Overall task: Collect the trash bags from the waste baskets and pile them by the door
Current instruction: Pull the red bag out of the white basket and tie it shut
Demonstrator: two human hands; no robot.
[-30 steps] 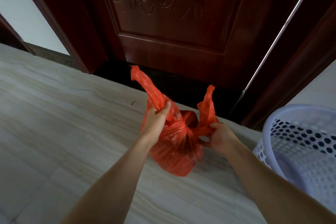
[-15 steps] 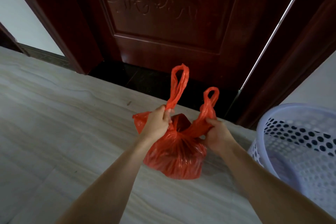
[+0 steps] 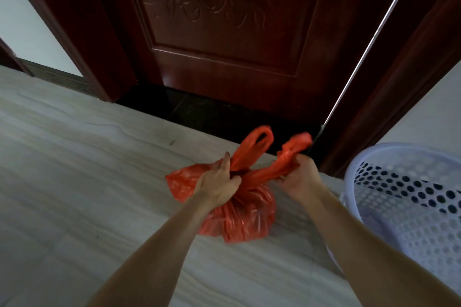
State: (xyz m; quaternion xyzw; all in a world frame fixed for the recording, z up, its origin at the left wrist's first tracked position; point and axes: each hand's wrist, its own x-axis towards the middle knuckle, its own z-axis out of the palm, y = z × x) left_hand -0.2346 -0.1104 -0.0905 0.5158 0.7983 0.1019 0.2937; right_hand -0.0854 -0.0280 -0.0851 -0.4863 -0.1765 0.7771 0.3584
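On the pale floor (image 3: 74, 169), just in front of the dark red door (image 3: 224, 45), sits a red trash bag (image 3: 247, 217). The bag is full and round at the bottom. Its top is pulled together in the middle, and two long handles stick up from there.

The left hand (image 3: 217, 185) has a tight grip on the bag's neck, at the bottom of the left handle (image 3: 254, 147). That handle stands up in a loop above the fingers. One loose corner of the bag pokes out to the left of this hand.

The right hand (image 3: 298, 177) has a tight grip on the right handle (image 3: 296, 143). The end of that handle sticks up past the fist and looks blurry. The two hands are near each other, one on each side of the bag's neck, and the handles cross between them.

A white basket (image 3: 409, 197) with lots of round holes stands on the floor, just beside the bag on the right. Behind the bag is a black strip of floor (image 3: 199, 109) under the door. A thin bright line (image 3: 361, 65) of light runs down the right edge of the door.
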